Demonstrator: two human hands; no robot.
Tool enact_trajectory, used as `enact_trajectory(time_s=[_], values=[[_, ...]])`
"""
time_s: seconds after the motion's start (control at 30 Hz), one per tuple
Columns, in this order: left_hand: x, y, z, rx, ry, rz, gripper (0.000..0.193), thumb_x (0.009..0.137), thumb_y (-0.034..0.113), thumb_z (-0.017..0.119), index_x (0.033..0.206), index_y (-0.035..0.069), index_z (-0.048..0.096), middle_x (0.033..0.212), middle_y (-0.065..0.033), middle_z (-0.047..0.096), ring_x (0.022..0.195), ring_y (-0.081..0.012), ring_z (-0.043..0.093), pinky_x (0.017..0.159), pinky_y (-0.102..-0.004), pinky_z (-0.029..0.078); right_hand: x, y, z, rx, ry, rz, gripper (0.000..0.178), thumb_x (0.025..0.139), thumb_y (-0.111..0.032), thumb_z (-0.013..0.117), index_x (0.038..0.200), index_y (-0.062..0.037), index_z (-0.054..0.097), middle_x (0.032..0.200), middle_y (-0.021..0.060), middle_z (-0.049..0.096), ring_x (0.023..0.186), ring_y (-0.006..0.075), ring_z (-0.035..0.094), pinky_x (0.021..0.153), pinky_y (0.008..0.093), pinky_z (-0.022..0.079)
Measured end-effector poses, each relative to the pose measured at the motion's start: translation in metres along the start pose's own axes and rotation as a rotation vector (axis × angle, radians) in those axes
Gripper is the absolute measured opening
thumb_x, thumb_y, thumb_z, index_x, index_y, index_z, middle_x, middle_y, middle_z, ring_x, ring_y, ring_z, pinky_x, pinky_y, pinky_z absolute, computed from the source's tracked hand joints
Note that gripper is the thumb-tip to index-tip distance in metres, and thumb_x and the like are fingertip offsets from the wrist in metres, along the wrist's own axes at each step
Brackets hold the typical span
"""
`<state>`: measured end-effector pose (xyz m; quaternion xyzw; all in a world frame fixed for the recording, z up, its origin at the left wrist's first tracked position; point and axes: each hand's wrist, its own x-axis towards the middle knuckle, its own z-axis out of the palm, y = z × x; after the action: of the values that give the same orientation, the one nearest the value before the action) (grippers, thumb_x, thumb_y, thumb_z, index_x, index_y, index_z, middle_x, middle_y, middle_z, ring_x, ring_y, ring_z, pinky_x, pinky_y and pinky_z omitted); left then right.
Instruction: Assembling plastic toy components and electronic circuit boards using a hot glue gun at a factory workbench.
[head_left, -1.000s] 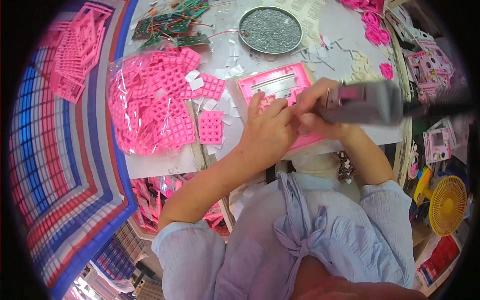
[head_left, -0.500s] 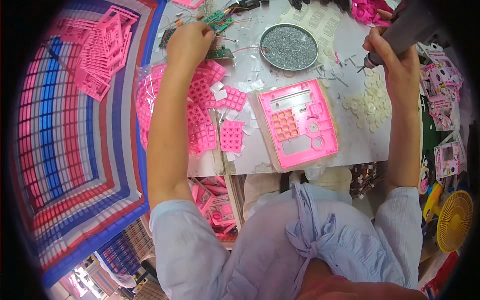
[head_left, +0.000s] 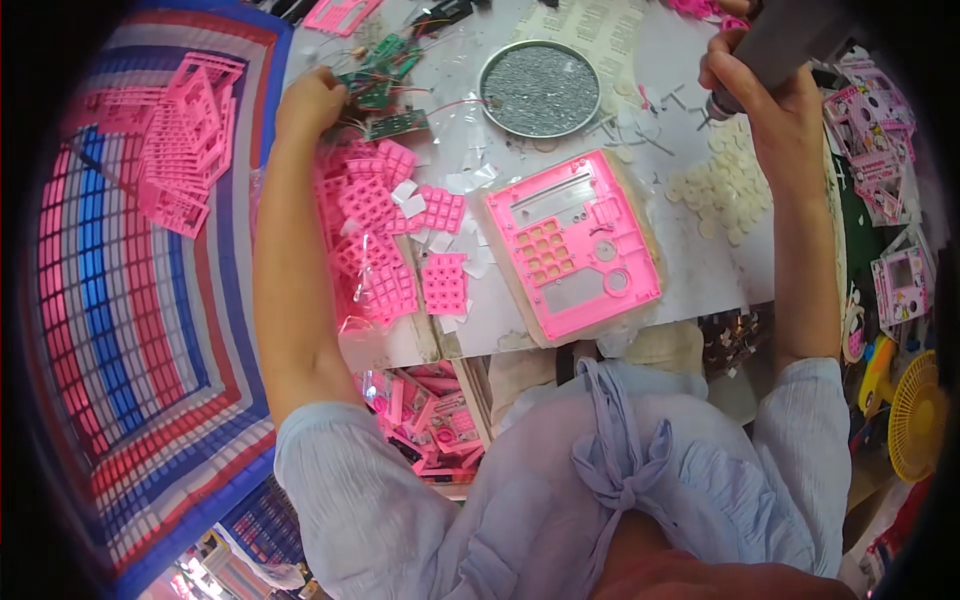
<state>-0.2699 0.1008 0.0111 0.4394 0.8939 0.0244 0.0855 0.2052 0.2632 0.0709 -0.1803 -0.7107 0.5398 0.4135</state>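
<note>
My left hand (head_left: 312, 101) is at the far left of the table, fingers drawn together beside green circuit boards (head_left: 394, 125) with thin wires. Whatever lies between those fingertips is hidden. My right hand (head_left: 768, 98) is wrapped round a dark grey power screwdriver (head_left: 795, 45), raised at the far right with its tip pointing left. Between my arms, a pink plastic casing (head_left: 632, 243) rests inner side up on a plastic-wrapped pad. Its keypad openings, window slots and a small round metal part show. Pink rubber keypads (head_left: 445, 284) lie left of it, several heaped by my left forearm.
Behind the casing stands a round tin (head_left: 541, 135) of small metal screws. Pale round discs (head_left: 725, 185) are piled to the right. Pink frames (head_left: 195, 130) lie on striped fabric (head_left: 225, 330) at left. A yellow fan (head_left: 915, 415) and printed panels (head_left: 890, 290) flank the right side.
My left hand has moved left along the circuit boards. The right hand still holds the power screwdriver up. The whole view has shifted slightly, with the casing lower and further left in it.
</note>
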Motion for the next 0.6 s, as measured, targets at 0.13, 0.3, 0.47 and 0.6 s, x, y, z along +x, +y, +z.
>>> enact_trajectory(time_s=[0.13, 0.3, 0.47, 0.6], values=[[0.040, -0.063, 0.022, 0.100, 0.078, -0.390, 0.107, 0.066, 0.076, 0.074, 0.136, -0.002, 0.054, 0.130, -0.0266, 0.062, 0.121, -0.0396, 0.060, 0.100, -0.0424, 0.050, -0.002, 0.007, -0.009, -0.063, 0.055, 0.017, 0.032, 0.092, -0.009, 0.066, 0.121, 0.0017, 0.057, 0.086, 0.0037, 0.062, 0.075, 0.0083, 0.057, 0.067, 0.0229, 0.044], [0.061, -0.107, 0.025, -0.007, -0.075, -0.411, 0.117, 0.055, 0.083, 0.074, 0.126, -0.009, 0.061, 0.129, -0.0296, 0.061, 0.123, -0.0368, 0.060, 0.098, -0.0478, 0.048, -0.005, 0.000, -0.011, -0.029, -0.008, 0.049, 0.049, 0.095, -0.008, 0.063, 0.139, 0.0060, 0.044, 0.092, 0.0026, 0.058, 0.081, 0.0112, 0.057, 0.072, 0.0244, 0.043], [0.026, -0.039, -0.019, -0.199, -0.188, -0.391, 0.092, 0.065, 0.067, 0.080, 0.121, -0.005, 0.065, 0.122, -0.0205, 0.066, 0.104, -0.0290, 0.067, 0.084, -0.0427, 0.053, -0.003, 0.002, -0.009, -0.030, 0.012, 0.035, 0.047, 0.095, -0.010, 0.064, 0.137, 0.0038, 0.048, 0.093, 0.0021, 0.059, 0.079, 0.0094, 0.058, 0.069, 0.0238, 0.044], [0.030, -0.060, -0.016, -0.204, -0.071, -0.348, 0.078, 0.075, 0.064, 0.073, 0.115, -0.003, 0.069, 0.105, -0.0164, 0.072, 0.089, -0.0230, 0.069, 0.077, -0.0396, 0.053, -0.002, 0.002, -0.004, -0.023, -0.026, 0.018, 0.048, 0.095, -0.011, 0.065, 0.137, 0.0037, 0.048, 0.093, 0.0023, 0.059, 0.079, 0.0096, 0.058, 0.069, 0.0231, 0.043]])
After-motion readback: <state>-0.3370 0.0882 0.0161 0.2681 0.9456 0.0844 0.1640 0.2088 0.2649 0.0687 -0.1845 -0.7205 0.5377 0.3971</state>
